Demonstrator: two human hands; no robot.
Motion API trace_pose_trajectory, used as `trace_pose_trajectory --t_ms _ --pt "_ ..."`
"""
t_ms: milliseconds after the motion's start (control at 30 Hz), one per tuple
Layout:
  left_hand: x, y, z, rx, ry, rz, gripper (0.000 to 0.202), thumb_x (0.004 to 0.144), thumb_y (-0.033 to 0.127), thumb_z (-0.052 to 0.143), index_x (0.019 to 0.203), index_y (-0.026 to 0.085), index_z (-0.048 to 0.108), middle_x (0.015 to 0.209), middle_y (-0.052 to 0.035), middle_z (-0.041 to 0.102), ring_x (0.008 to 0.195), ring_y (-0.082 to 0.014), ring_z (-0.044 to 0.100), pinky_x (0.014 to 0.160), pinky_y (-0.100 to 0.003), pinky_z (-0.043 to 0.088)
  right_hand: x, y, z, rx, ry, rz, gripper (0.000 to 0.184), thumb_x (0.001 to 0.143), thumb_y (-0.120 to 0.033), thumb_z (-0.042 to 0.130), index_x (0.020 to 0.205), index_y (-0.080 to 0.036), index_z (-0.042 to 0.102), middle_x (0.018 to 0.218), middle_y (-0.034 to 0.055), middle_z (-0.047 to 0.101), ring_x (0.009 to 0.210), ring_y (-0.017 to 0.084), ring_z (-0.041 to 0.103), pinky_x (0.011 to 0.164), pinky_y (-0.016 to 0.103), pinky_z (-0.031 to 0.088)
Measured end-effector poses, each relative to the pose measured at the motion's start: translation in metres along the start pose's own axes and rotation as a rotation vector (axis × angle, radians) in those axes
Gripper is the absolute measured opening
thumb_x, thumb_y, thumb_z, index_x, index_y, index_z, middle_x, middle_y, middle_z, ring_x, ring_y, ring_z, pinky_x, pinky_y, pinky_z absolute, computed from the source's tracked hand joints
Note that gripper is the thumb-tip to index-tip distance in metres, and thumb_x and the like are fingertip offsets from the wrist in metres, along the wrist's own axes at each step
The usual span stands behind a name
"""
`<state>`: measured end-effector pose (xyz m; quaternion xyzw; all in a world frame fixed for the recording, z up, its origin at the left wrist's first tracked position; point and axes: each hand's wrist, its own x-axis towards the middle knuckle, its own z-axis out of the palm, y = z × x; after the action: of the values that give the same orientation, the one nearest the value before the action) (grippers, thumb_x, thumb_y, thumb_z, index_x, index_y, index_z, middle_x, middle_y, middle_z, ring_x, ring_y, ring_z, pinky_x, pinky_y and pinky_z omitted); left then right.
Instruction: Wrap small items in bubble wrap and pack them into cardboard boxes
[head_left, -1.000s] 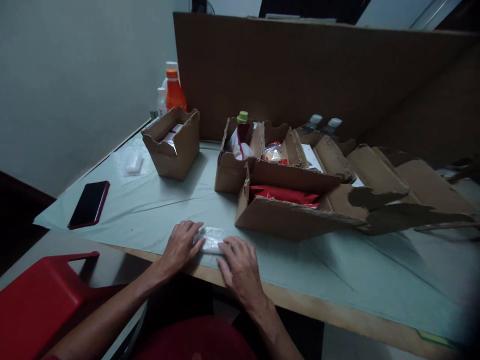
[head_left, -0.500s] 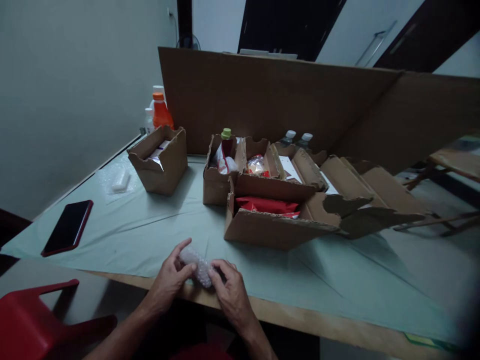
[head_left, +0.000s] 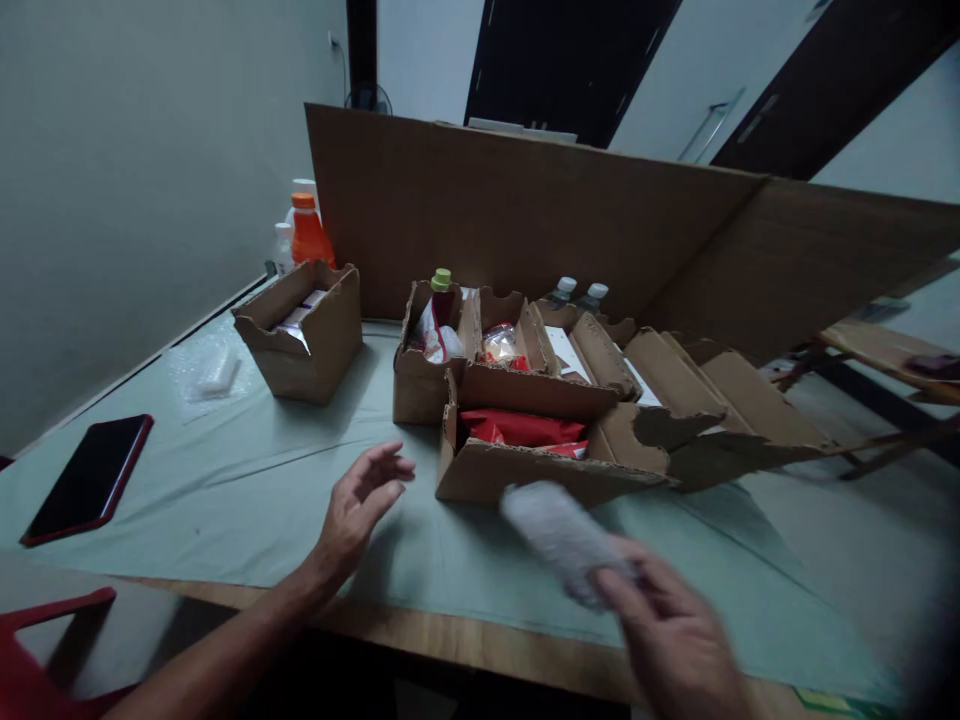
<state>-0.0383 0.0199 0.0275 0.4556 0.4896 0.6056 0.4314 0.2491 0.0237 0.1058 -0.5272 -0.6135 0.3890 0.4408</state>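
Note:
A roll of bubble wrap (head_left: 559,540), blurred by motion, is gripped at its near end by my right hand (head_left: 675,625). It is held above the table, in front of the cardboard box with red packets (head_left: 521,428). Whether anything lies inside the wrap cannot be made out. My left hand (head_left: 369,495) is over the cloth to the left of that box, holding nothing, its fingers loosely curved and the thumb apart.
Several cardboard boxes (head_left: 420,390) with packets stand in a row. Another box (head_left: 315,350) stands left, beside flat bubble wrap (head_left: 214,372). A phone (head_left: 88,480) lies near the left edge. Bottles (head_left: 309,235) and a tall cardboard panel (head_left: 510,220) are behind.
My right hand has carried the bubble-wrap roll right and up, away from the left hand. The left hand has let go of it. The view has shifted slightly.

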Motion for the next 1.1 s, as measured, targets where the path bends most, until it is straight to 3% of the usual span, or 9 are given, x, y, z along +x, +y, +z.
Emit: trace_pose_trajectory --t_ms 100,167,333,467,567,700,900,1000,1100 --pt "0.031 -0.018 0.017 0.207 0.041 0.090 0.060 0.084 0.036 0.061 0.140 0.019 0.047 0.135 -0.0153 0.059 0.124 -0.0290 0.057 0.102 -0.045 0.048 0.041 -0.039 -0.043 -0.169 0.215 -0.174 0.035 0.075 -0.061 0.077 0.088 -0.029 0.076 0.074 0.0072 0.073 0.064 0.019 0.065 0.055 0.028 0.051" --pt "0.038 -0.037 0.034 0.318 -0.009 0.154 0.071 0.080 0.031 0.062 0.147 0.019 0.039 0.147 -0.0162 0.049 0.134 -0.0319 0.049 0.110 -0.051 0.042 0.072 -0.064 -0.052 -0.279 0.184 -0.261 0.038 0.075 -0.062 0.076 0.095 -0.030 0.076 0.083 0.0084 0.074 0.068 0.018 0.066 0.058 0.029 0.052" --pt "0.020 -0.076 0.056 0.491 -0.111 0.230 0.084 0.078 0.024 0.061 0.154 0.018 0.027 0.153 -0.0177 0.041 0.143 -0.0350 0.040 0.117 -0.055 0.036 0.140 -0.088 -0.022 -0.472 -0.284 -0.337 0.044 0.080 -0.060 0.068 0.104 -0.023 0.076 0.093 0.0079 0.075 0.068 0.018 0.066 0.056 0.030 0.048" --pt "0.012 -0.080 0.053 0.534 -0.136 0.242 0.082 0.081 0.024 0.059 0.155 0.020 0.025 0.154 -0.0174 0.041 0.143 -0.0344 0.041 0.117 -0.054 0.038 0.173 -0.079 0.027 -0.735 -0.613 -0.396 0.022 0.081 -0.023 0.066 0.100 -0.024 0.076 0.083 0.0022 0.076 0.064 0.016 0.063 0.055 0.026 0.041" --pt "0.013 -0.077 0.052 0.531 -0.133 0.215 0.082 0.080 0.022 0.059 0.155 0.021 0.026 0.154 -0.0166 0.042 0.142 -0.0341 0.041 0.117 -0.055 0.037 0.186 -0.076 0.055 -1.028 -0.738 -0.436 0.018 0.073 -0.010 0.067 0.081 -0.024 0.075 0.063 -0.0013 0.069 0.052 0.013 0.055 0.050 0.025 0.030" --pt "0.014 -0.073 0.054 0.514 -0.158 0.209 0.081 0.080 0.017 0.057 0.155 0.021 0.026 0.156 -0.0157 0.039 0.143 -0.0325 0.039 0.118 -0.054 0.036 0.197 -0.084 0.064 -1.285 -0.884 -0.351 0.014 0.072 -0.012 0.068 0.063 -0.022 0.067 0.048 -0.0033 0.055 0.039 0.009 0.038 0.047 0.025 0.021" --pt "0.010 -0.071 0.055 0.510 -0.139 0.212 0.079 0.079 0.013 0.055 0.153 0.020 0.028 0.154 -0.0146 0.042 0.142 -0.0311 0.040 0.118 -0.053 0.035 0.193 -0.098 0.090 -1.397 -1.094 -0.250 0.023 0.082 -0.020 0.057 0.090 -0.013 0.077 0.078 0.0119 0.076 0.065 0.020 0.067 0.054 0.027 0.033" --pt "0.011 -0.070 0.055 0.500 -0.134 0.200 0.078 0.079 0.013 0.055 0.153 0.019 0.029 0.153 -0.0154 0.042 0.142 -0.0314 0.041 0.117 -0.053 0.036 0.188 -0.091 0.104 -1.315 -1.073 -0.244 0.028 0.085 -0.025 0.059 0.101 -0.012 0.078 0.092 0.0151 0.078 0.082 0.026 0.072 0.061 0.029 0.041" --pt "0.012 -0.068 0.055 0.496 -0.144 0.213 0.079 0.079 0.013 0.055 0.153 0.020 0.028 0.153 -0.0153 0.042 0.142 -0.0315 0.040 0.118 -0.054 0.036 0.186 -0.081 0.098 -1.171 -0.998 -0.183 0.033 0.085 -0.024 0.063 0.116 -0.017 0.074 0.107 0.0116 0.077 0.098 0.026 0.071 0.074 0.028 0.047"
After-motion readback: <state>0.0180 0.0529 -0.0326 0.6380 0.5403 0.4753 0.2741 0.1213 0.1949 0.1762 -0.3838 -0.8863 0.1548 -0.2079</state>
